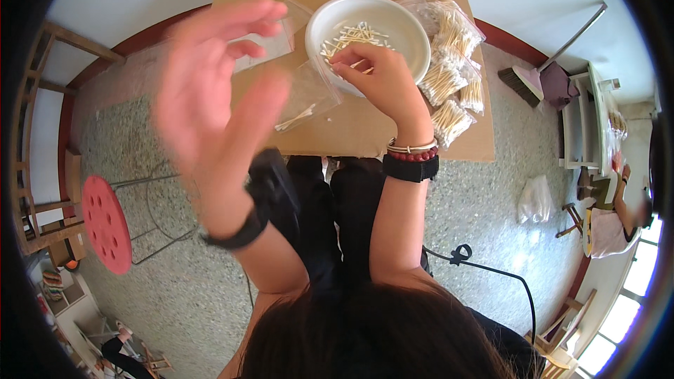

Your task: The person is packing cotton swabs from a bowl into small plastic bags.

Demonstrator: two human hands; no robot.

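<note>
My left hand [210, 91] is raised high on the left, large and blurred, with fingers curved and apart and nothing visible in them. Over the left side of a white bowl [418, 42], my right hand [382, 77] has its thumb and fingers pinched together; what is between them is hidden. Loose cotton swabs [361, 31] lie inside the bowl. Just left of the right fingertips, a clear plastic bag [316, 91] rests on the cardboard with a few cotton swabs [295, 118] in its lower corner. Another clear bag [281, 41] lies flat behind my left hand.
Several filled bags of cotton swabs [449, 77] are piled right of the bowl on the cardboard-covered table [379, 133]. A red stool [107, 224] stands to the left, a broom [526, 84] at the right. A cable [491, 267] crosses the floor. Another person [618, 217] sits far right.
</note>
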